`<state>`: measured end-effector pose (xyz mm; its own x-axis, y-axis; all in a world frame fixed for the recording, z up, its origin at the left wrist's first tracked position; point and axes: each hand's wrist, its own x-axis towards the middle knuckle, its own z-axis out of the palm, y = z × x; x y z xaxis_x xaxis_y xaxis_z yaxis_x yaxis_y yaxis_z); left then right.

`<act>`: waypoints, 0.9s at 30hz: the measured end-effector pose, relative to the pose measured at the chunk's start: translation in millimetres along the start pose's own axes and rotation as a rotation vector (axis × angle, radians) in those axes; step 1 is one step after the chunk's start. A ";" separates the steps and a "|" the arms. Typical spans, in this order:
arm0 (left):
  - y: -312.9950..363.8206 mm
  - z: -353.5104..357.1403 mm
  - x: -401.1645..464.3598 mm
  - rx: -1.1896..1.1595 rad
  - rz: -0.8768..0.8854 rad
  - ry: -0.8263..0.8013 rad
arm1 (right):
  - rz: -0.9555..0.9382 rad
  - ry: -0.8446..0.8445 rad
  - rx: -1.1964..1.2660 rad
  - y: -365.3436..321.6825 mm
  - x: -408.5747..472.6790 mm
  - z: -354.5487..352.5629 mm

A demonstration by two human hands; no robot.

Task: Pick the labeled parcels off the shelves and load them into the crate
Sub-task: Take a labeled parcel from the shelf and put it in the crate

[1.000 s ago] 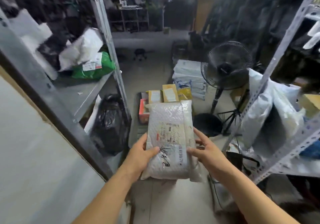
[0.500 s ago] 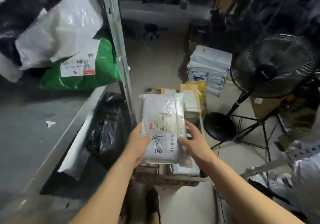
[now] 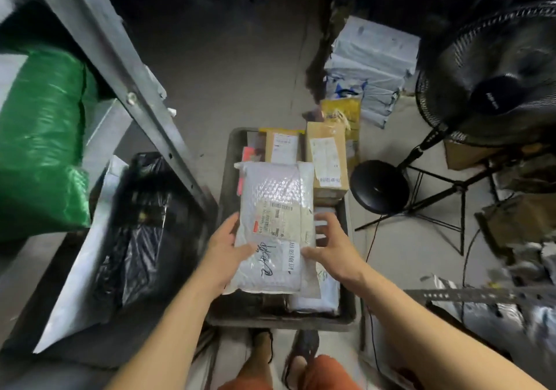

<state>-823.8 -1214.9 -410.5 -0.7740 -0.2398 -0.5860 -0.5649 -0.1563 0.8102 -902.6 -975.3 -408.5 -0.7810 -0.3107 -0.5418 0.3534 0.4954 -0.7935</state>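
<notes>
Far left, on the shelf (image 3: 99, 136): a green parcel (image 3: 42, 148); below it, a black bag (image 3: 141, 224) beside a white mailer (image 3: 81, 269); at centre, over the dark crate (image 3: 228, 160): a white bubble-wrap parcel (image 3: 275, 224) with a printed label and handwriting, gripped at its near end between both hands; left hand (image 3: 224, 249) clamped on its left edge, thumb on top; right hand (image 3: 334, 246) on its right edge, thumb on the parcel, fingers spread loosely; already in the crate: two brown boxes (image 3: 326, 156) at the far end, a white packet (image 3: 319, 294) near the front; to the right, on the floor: a stack of grey mailers (image 3: 373, 64), then a black fan (image 3: 493, 76).
</notes>
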 end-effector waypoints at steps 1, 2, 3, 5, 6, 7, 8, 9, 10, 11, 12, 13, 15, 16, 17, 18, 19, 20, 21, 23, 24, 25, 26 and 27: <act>-12.5 7.4 -3.5 -0.006 -0.023 -0.008 | 0.019 -0.007 -0.029 11.3 -4.5 -3.4; -24.6 15.8 -6.6 -0.012 -0.046 -0.007 | 0.032 -0.010 -0.056 20.8 -8.6 -6.8; -36.4 24.6 -8.6 -0.024 -0.065 0.000 | 0.032 -0.009 -0.083 28.9 -11.7 -10.2; -57.2 40.9 -9.9 -0.045 -0.093 0.019 | 0.021 0.005 -0.134 41.9 -15.4 -17.0; -64.8 47.8 -9.6 -0.051 -0.106 0.026 | 0.013 0.017 -0.154 46.6 -16.5 -20.0; -71.4 53.9 -9.7 -0.055 -0.120 0.030 | 0.008 0.027 -0.178 51.9 -18.1 -22.7; -77.4 58.8 -10.7 -0.056 -0.133 0.031 | 0.005 0.037 -0.196 57.0 -21.1 -25.0; -82.2 63.2 -12.6 -0.052 -0.143 0.025 | 0.006 0.047 -0.210 63.8 -24.9 -26.5; -85.9 66.3 -14.5 -0.040 -0.154 0.010 | 0.011 0.056 -0.212 70.8 -29.2 -27.2; -88.3 69.0 -16.0 -0.026 -0.163 -0.008 | 0.020 0.059 -0.209 77.6 -34.1 -27.4; -89.1 71.3 -16.3 -0.011 -0.171 -0.026 | 0.031 0.061 -0.203 84.3 -37.3 -26.8; -89.6 73.0 -14.0 0.002 -0.173 -0.040 | 0.034 0.066 -0.202 90.1 -38.8 -26.0; -89.0 76.5 -4.1 0.036 -0.166 -0.055 | 0.021 0.116 -0.241 98.9 -37.1 -24.6; -88.3 78.3 2.6 0.050 -0.155 -0.060 | -0.003 0.165 -0.303 103.4 -33.9 -23.4; -87.4 81.0 9.4 0.061 -0.144 -0.069 | -0.023 0.220 -0.392 106.8 -31.2 -22.0; -87.5 84.0 15.5 0.072 -0.138 -0.080 | -0.037 0.272 -0.490 109.6 -29.5 -20.5; -89.0 87.6 20.3 0.081 -0.133 -0.095 | -0.043 0.309 -0.577 113.0 -29.0 -19.0; -91.8 91.0 23.9 0.090 -0.126 -0.112 | -0.051 0.324 -0.644 117.6 -28.2 -17.5; -94.7 94.2 25.7 0.094 -0.119 -0.126 | -0.060 0.321 -0.690 121.2 -28.5 -17.2; -98.9 99.1 25.5 0.088 -0.107 -0.131 | -0.061 0.304 -0.705 129.6 -26.5 -20.1; -100.9 100.0 25.9 0.077 -0.100 -0.125 | -0.045 0.301 -0.679 131.7 -24.5 -23.5; -102.3 100.7 26.5 0.060 -0.092 -0.118 | -0.028 0.307 -0.650 132.9 -22.7 -27.3; -103.8 100.8 27.4 0.043 -0.084 -0.108 | -0.018 0.314 -0.623 134.5 -21.3 -31.1; -104.7 101.0 28.2 0.034 -0.069 -0.103 | -0.006 0.308 -0.598 136.4 -20.3 -34.4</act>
<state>-815.3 -1108.6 -513.4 -0.7575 -0.1302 -0.6397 -0.6255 -0.1361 0.7683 -856.2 -873.5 -496.2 -0.9248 -0.1131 -0.3632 0.0717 0.8858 -0.4584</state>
